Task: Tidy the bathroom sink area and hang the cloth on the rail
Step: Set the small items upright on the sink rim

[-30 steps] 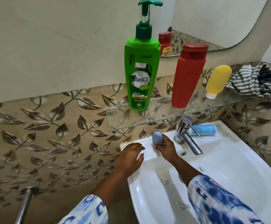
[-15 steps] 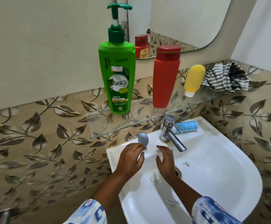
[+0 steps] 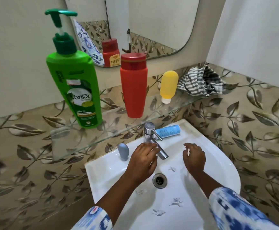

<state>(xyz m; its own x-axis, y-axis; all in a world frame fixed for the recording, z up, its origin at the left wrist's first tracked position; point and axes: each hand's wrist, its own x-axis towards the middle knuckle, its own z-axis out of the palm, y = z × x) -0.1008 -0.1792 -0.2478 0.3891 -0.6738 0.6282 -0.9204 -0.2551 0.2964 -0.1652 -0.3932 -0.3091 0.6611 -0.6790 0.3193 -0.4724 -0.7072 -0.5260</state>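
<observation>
My left hand [image 3: 142,161] hangs loosely curled beside the tap [image 3: 149,129], holding nothing, while my right hand [image 3: 194,157] pinches a white paper scrap [image 3: 187,152] over the sink [image 3: 102,166]. The striped cloth [image 3: 200,82] lies bunched at the glass shelf's [image 3: 69,140] right end.

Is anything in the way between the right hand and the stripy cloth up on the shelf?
Nothing blocks it. The right hand is over the sink; the stripy cloth lies on the glass shelf's right end, the yellow bottle just left of it.
</observation>
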